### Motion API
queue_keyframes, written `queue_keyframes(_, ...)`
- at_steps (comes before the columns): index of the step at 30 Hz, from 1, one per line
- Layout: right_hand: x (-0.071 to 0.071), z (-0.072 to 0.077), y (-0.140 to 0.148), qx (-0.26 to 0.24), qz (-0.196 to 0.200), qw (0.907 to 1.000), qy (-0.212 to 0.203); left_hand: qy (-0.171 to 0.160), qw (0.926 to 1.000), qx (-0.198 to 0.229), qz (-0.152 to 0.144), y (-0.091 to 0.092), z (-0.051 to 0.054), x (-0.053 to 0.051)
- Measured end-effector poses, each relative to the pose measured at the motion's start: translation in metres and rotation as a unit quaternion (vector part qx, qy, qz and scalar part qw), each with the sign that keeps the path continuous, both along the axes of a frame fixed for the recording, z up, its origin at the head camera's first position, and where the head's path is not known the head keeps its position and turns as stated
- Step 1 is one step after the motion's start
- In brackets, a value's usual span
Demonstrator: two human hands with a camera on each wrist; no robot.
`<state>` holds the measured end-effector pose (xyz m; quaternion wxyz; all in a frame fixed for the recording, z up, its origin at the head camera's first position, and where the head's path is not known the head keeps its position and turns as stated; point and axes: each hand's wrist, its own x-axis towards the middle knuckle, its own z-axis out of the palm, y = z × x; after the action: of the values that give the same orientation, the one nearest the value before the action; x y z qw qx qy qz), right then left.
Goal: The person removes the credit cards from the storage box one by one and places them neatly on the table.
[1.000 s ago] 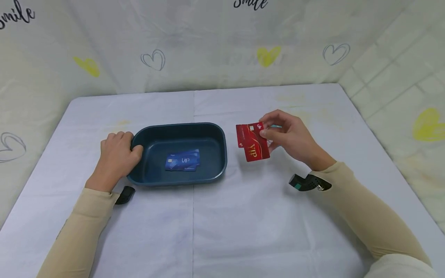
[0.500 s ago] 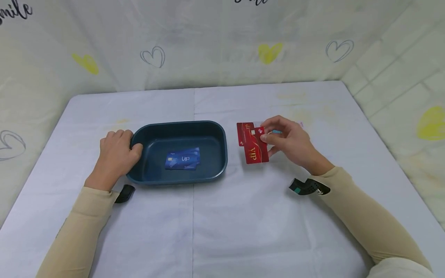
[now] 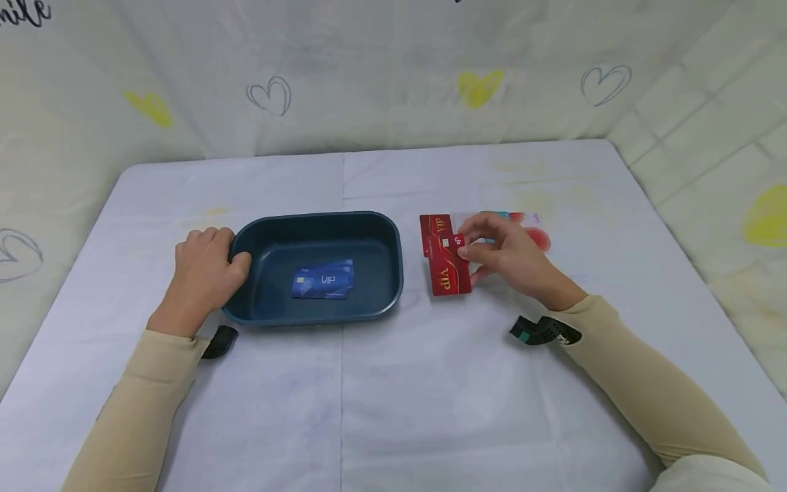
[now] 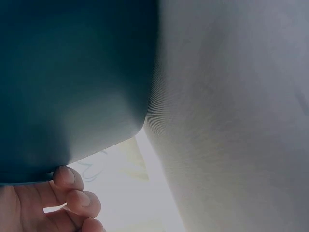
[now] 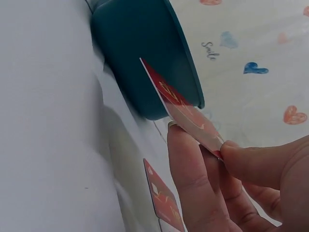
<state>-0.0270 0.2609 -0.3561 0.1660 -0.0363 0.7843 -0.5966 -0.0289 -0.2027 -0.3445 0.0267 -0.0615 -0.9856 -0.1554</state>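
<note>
A dark blue tray [image 3: 313,318] holds overlapping blue VIP cards [image 3: 322,281]. My left hand [image 3: 205,277] grips its left rim, thumb on the inner side; the left wrist view shows curled fingers [image 4: 77,198] below the tray's edge. Right of the tray, my right hand [image 3: 513,251] pinches a red VIP card [image 3: 449,273] between thumb and fingers. From the right wrist view, this card [image 5: 178,104] is tilted above the table, while a second red card [image 5: 163,195] lies lower down. That second card [image 3: 430,229] is partly covered by the held one in the head view.
Behind my right hand lies a flat item with pink and teal print [image 3: 538,239], partly hidden. The white-covered table [image 3: 399,403] meets a curtain with printed hearts [image 3: 363,82] at its back edge.
My right hand has moved slightly towards me with the red card, which overlaps the other red card less. More of the printed item shows behind the hand. My left hand keeps its grip.
</note>
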Motion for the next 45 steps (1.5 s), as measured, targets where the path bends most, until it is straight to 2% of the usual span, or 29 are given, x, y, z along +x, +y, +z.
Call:
queue_keyframes(12, 0.001, -0.006, -0.005, 0.064, 0.012, 0.9977, -0.020, -0.001, 1.0000, -0.001, 0.002, 0.000, 0.001, 0.000)
queue_keyframes(19, 0.000, -0.007, -0.002, 0.074, 0.030, 0.9966, -0.023, 0.001, 1.0000, -0.001, 0.004, 0.000, 0.000, 0.000)
queue_keyframes(45, 0.002, -0.012, -0.004, 0.088, 0.043, 0.9948, -0.031, 0.001, 1.0000, 0.004, 0.008, 0.000, -0.001, 0.000)
